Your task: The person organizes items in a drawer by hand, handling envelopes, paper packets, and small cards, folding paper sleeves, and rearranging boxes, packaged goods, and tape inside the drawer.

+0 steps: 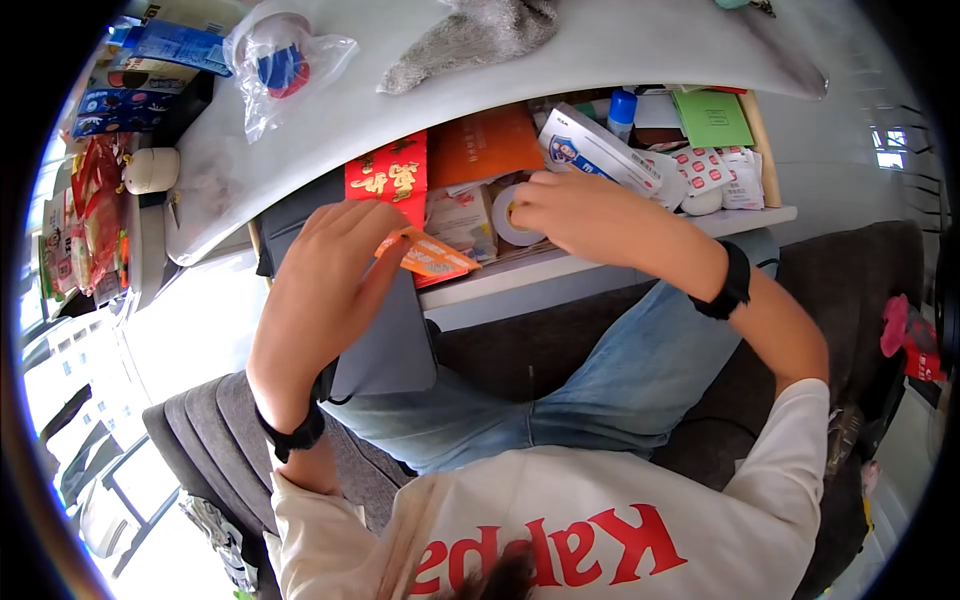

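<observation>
My left hand (335, 270) is closed at the left of the open drawer (620, 262), pinching a small orange packet (436, 256) between thumb and fingers. Just beneath it a dark grey flat case (385, 345) rests over my thigh. My right hand (575, 212) reaches into the drawer with its fingers curled on a roll of white tape (514, 222), which stands partly tilted. Its fingertips are partly hidden. Around the hands lie a red envelope with gold characters (402, 175), an orange envelope (485, 145) and a white box with a blue emblem (600, 155).
Farther right in the drawer are a blue-capped bottle (621, 112), a green card (712, 118) and blister packs (702, 170). On the white desk (330, 110) lie a grey fuzzy cloth (470, 45) and a plastic-wrapped item (285, 70). Snack packages (95, 200) stand at the left.
</observation>
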Motion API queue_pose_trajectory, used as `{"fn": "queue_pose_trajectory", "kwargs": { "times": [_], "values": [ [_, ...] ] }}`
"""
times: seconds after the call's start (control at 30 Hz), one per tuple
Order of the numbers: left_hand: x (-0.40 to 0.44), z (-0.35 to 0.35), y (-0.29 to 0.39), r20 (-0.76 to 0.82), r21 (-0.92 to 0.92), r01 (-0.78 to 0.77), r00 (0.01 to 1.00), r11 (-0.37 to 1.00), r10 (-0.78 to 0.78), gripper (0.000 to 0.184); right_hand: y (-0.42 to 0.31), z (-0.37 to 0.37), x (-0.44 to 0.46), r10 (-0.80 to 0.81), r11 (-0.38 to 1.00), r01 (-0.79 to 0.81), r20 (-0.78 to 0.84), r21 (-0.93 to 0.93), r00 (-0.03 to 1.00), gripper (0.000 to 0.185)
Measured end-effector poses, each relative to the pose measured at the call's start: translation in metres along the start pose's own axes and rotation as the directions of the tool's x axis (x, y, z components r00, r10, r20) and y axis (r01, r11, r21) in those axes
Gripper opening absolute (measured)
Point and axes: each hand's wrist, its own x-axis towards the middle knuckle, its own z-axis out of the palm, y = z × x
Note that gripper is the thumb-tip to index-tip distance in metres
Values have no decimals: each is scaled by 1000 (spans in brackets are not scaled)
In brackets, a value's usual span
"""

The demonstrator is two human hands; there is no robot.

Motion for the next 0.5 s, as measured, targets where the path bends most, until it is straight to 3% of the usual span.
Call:
{"fn": "queue_pose_trajectory", "kwargs": {
  "times": [0.13,0.23,0.33,0.43,0.5],
  "values": [
    [1,-2,2,-1,82,62,998,995,-63,15,12,11,7,-45,999,45,211,3,976,16],
    [-3,2,-1,7,68,95,995,993,-96,16,9,4,-2,69,982,-14,284,-190,956,17],
    [-4,7,-8,-12,52,104,995,993,-103,15,14,-4,-22,185,942,-94,264,-323,947,20],
    [-4,13,-10,-39,47,78,996,996,-76,15,20,-3,-33,165,955,-125,133,-269,977,19],
    [-3,14,-10,-48,37,62,997,997,-60,16,20,-4,-31,172,964,-139,130,-228,976,19]
  ]
}}
